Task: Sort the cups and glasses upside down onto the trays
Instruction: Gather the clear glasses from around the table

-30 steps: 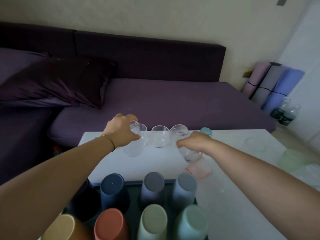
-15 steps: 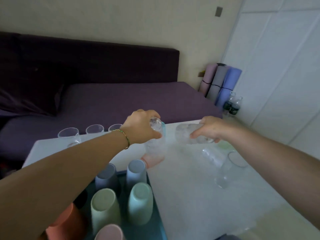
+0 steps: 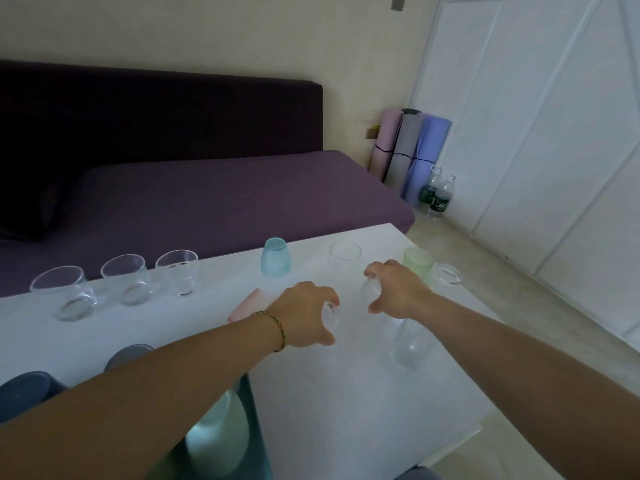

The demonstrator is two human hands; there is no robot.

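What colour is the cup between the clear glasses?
That cup is frosted light blue; head view.

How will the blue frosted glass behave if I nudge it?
The blue frosted glass probably slides rather than tips: it is squat, widest low down. Likely fragile, and it stands near the table's far edge, so pushing away risks a fall.

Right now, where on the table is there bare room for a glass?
Bare table lies right of the tray and between the three clear glasses and the blue glass. Crowded by the left hand and right hand, each gripping a glass.
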